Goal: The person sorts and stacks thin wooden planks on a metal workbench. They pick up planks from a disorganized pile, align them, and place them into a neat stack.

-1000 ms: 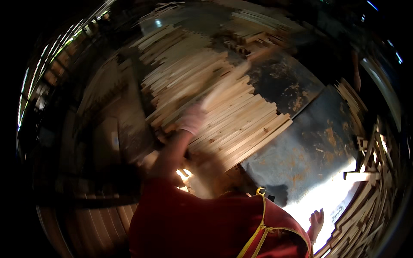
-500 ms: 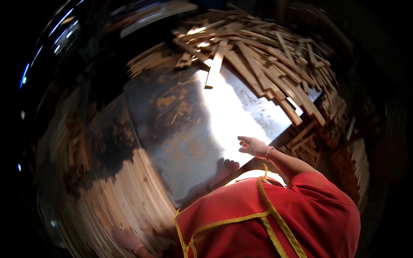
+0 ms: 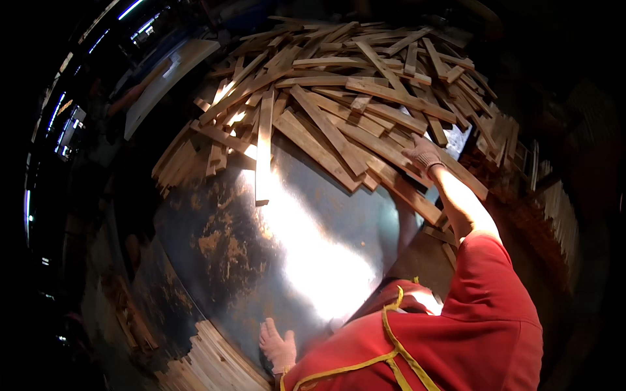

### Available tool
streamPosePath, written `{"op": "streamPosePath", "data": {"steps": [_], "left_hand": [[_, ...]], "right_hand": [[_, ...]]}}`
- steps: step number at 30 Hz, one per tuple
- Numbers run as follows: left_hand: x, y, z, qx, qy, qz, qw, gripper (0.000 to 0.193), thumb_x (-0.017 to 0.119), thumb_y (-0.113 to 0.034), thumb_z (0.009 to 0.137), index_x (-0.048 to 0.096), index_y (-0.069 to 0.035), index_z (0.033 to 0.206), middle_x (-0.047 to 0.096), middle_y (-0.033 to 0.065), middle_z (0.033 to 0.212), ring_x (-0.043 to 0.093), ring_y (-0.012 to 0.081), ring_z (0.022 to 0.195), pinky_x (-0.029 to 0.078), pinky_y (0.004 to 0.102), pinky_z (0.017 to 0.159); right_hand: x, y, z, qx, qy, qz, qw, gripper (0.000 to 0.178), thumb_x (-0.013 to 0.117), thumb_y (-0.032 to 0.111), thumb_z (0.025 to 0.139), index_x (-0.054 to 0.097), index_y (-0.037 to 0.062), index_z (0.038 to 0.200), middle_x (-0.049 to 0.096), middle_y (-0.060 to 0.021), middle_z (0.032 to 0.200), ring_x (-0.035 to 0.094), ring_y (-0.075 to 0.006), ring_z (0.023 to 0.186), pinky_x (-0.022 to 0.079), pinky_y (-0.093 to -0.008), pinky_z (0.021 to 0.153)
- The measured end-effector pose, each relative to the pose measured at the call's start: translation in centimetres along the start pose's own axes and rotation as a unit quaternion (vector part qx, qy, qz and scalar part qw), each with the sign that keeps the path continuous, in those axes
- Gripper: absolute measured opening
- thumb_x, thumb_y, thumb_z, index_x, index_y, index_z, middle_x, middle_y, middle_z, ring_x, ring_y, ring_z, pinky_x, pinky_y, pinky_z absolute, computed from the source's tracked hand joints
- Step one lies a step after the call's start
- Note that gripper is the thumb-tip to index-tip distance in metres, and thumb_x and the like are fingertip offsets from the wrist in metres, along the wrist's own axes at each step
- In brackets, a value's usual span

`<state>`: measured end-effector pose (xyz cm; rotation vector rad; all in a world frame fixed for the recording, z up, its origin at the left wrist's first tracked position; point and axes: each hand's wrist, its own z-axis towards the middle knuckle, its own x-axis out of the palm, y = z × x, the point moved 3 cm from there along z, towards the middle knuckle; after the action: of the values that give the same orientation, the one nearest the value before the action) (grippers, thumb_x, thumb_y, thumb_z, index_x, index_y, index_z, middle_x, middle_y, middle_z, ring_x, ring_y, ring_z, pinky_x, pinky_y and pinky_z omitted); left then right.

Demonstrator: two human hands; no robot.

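Note:
My right hand [image 3: 424, 154], in a pale knit glove, is stretched far out to the right side of a heap of wooden strips [image 3: 329, 130]. Its fingers are apart and lie over the strips near their ends; whether they press on one is hard to tell. Nearer my body, my left hand [image 3: 278, 347], also gloved, is spread at the near edge of the metal tabletop [image 3: 339, 212], with nothing in it. One light strip [image 3: 263, 150] juts out of the heap toward me over the metal.
Light strips [image 3: 212, 362] lie side by side at the lower left. A pale board [image 3: 173, 78] stands out at the upper left. More stacked wood [image 3: 557, 208] is at the far right. Glaring light and patches of sawdust [image 3: 225, 244] mark the metal.
My right hand has reached forward from above the near metal to the heap. My left hand has come off the side-by-side strips to the metal's near edge. The view has shifted toward the heap.

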<state>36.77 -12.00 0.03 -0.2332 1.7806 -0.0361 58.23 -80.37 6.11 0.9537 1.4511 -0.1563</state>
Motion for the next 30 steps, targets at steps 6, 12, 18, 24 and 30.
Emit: {"op": "streamPosePath", "data": {"steps": [6,12,18,24,30], "left_hand": [[2.2,-14.3,7.1,0.202,0.005,0.083,0.976,0.07,0.075,-0.027,0.087,0.05,-0.004,0.148,0.056,0.0192,0.144,0.053,0.0396,0.134,0.043,0.0523,0.111],[-1.0,-28.9,15.8,0.206,0.09,-0.11,0.968,0.074,0.07,-0.033,0.099,0.043,0.004,0.156,0.041,0.0266,0.161,0.042,0.0392,0.148,0.034,0.0481,0.124],[-0.9,-39.2,24.1,-0.006,0.122,-0.233,0.965,0.098,0.072,-0.052,0.093,0.026,-0.006,0.166,0.03,0.0281,0.168,0.029,0.0422,0.156,0.03,0.0478,0.127],[2.1,-27.2,26.0,-0.022,0.059,-0.067,0.996,0.086,0.078,-0.042,0.089,0.038,-0.013,0.16,0.031,0.0155,0.168,0.036,0.0391,0.151,0.038,0.0473,0.123],[-1.3,-15.8,15.6,-0.215,0.063,-0.098,0.97,0.083,0.079,-0.04,0.087,0.043,-0.022,0.158,0.037,0.0145,0.164,0.049,0.0372,0.143,0.046,0.0441,0.117]], "right_hand": [[-0.4,2.0,17.4,-0.039,0.042,-0.099,0.993,0.092,0.073,0.053,0.087,0.043,0.0025,0.158,0.051,-0.0214,0.158,0.049,-0.0365,0.145,0.043,-0.0449,0.118],[3.1,3.1,21.3,-0.098,0.193,-0.006,0.976,0.1,0.077,0.056,0.081,0.044,-0.0016,0.156,0.053,-0.0266,0.154,0.05,-0.0398,0.143,0.04,-0.0435,0.118],[8.3,1.1,15.0,-0.156,0.238,0.203,0.937,0.106,0.091,0.041,0.071,0.044,0.0012,0.156,0.067,-0.0231,0.137,0.066,-0.0367,0.124,0.051,-0.0402,0.108],[11.0,6.2,-0.2,-0.155,0.244,0.099,0.952,0.116,0.091,0.041,0.067,0.034,0.0041,0.161,0.065,-0.0271,0.138,0.064,-0.043,0.126,0.051,-0.0439,0.107],[16.6,9.2,-13.3,-0.239,0.289,0.081,0.923,0.119,0.094,0.032,0.07,0.026,0.0016,0.163,0.059,-0.0305,0.144,0.062,-0.0423,0.13,0.05,-0.0434,0.112]]}}
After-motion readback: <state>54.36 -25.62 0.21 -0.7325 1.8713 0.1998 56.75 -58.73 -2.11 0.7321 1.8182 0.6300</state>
